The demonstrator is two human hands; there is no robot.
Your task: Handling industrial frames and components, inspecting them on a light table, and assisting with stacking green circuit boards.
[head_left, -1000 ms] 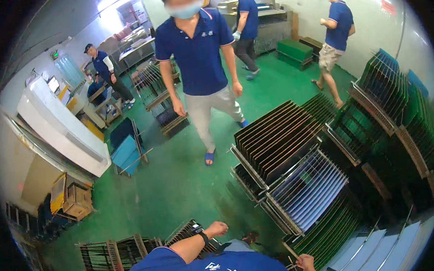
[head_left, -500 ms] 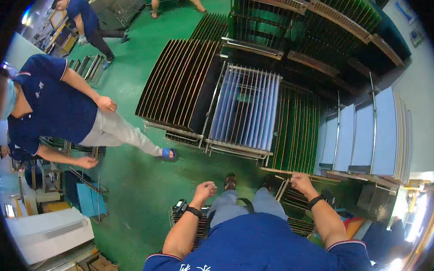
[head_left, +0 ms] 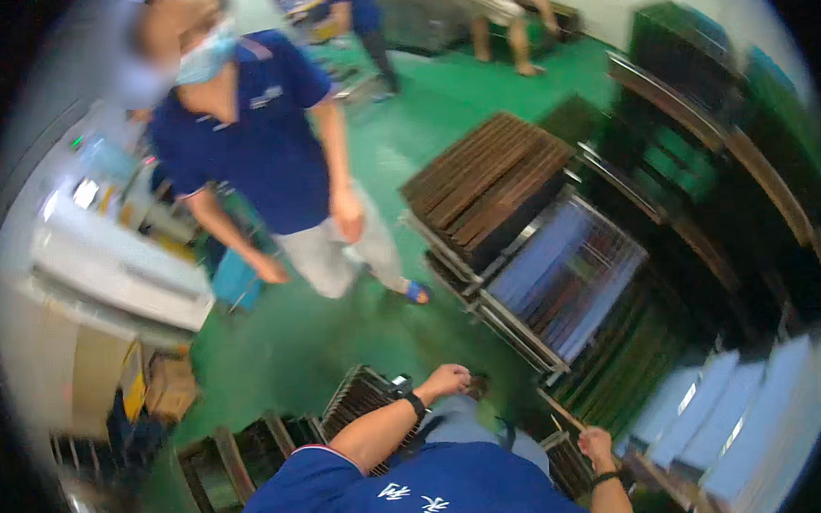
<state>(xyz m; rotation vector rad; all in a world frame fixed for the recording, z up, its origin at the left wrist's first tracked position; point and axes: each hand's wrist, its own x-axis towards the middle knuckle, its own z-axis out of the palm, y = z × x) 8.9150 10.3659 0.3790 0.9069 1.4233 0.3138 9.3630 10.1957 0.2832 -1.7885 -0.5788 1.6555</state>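
My left hand (head_left: 447,380) hangs in front of my body with its fingers loosely curled, and nothing shows in it. A black strap with a small device (head_left: 408,393) is around that wrist. My right hand (head_left: 595,444) is also curled and seems to hold nothing; a dark band circles its wrist. Nearest to the right hand is the edge of a rack of upright dark green panels (head_left: 634,365). Close below the left hand stands a low slotted rack (head_left: 358,399).
A masked person (head_left: 256,144) in a navy shirt stands ahead on the left. Racks of brown-edged boards (head_left: 490,173), pale blue panels (head_left: 560,276) and more light panels (head_left: 716,408) line the right. A white machine (head_left: 118,262) and cardboard box (head_left: 169,385) are on the left; green floor (head_left: 276,342) lies between.
My view has turned left, so the racks shift right and the masked person appears nearer the middle. Both hands remain curled. Much of the picture is blurred now.
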